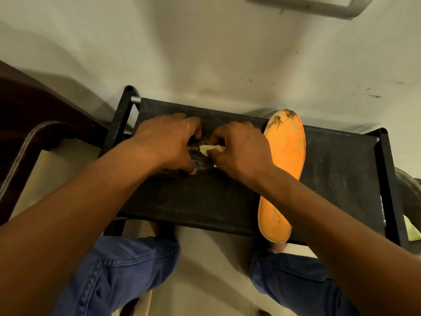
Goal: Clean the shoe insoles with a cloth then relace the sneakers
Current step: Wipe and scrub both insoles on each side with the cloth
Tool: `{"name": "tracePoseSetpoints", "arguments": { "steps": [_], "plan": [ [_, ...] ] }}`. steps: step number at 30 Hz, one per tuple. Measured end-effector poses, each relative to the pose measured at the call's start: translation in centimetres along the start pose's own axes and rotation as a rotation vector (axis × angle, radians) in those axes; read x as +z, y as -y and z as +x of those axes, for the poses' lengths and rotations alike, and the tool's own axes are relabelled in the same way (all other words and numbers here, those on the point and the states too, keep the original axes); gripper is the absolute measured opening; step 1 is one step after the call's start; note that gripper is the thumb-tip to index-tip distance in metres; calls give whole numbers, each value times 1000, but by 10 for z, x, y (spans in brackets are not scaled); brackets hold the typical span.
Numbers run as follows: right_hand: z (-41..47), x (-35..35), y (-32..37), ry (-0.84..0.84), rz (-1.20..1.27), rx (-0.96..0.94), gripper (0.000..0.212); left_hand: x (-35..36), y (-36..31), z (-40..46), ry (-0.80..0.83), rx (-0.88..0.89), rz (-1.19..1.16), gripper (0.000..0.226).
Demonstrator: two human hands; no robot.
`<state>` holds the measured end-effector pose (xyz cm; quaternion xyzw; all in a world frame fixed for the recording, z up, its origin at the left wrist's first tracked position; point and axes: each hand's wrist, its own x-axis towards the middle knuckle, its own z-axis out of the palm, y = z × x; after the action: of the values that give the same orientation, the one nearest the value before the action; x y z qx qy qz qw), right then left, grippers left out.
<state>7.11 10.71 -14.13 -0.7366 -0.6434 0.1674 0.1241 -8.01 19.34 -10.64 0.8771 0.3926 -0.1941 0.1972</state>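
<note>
2 knees in blue jeans point(127, 270) sit nearest, then the black worktop point(341, 174). Left hand point(166, 140) curls down on a dark insole point(200, 166), probably pinning it, while right hand point(241, 151) pinches a pale cloth point(210, 148) to wipe. Orange insole point(284, 169) lies alongside, likely waiting its turn.

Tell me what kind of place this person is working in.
Probably indoors at home, perhaps an entryway or a corner by a wall. A black fabric shoe rack stands against a plain pale wall, an orange insole lies on it, and dark wooden furniture sits beside it.
</note>
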Motion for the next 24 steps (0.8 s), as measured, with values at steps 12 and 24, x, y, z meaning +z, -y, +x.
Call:
{"name": "tracePoseSetpoints", "arguments": {
  "steps": [12, 24],
  "plan": [
    [14, -12, -3, 168, -52, 62, 21, 0, 3, 2, 2, -8, -35, 75],
    [7, 7, 15, -94, -8, 75, 10, -5, -6, 3, 66, -52, 52, 88]
  ]
}}
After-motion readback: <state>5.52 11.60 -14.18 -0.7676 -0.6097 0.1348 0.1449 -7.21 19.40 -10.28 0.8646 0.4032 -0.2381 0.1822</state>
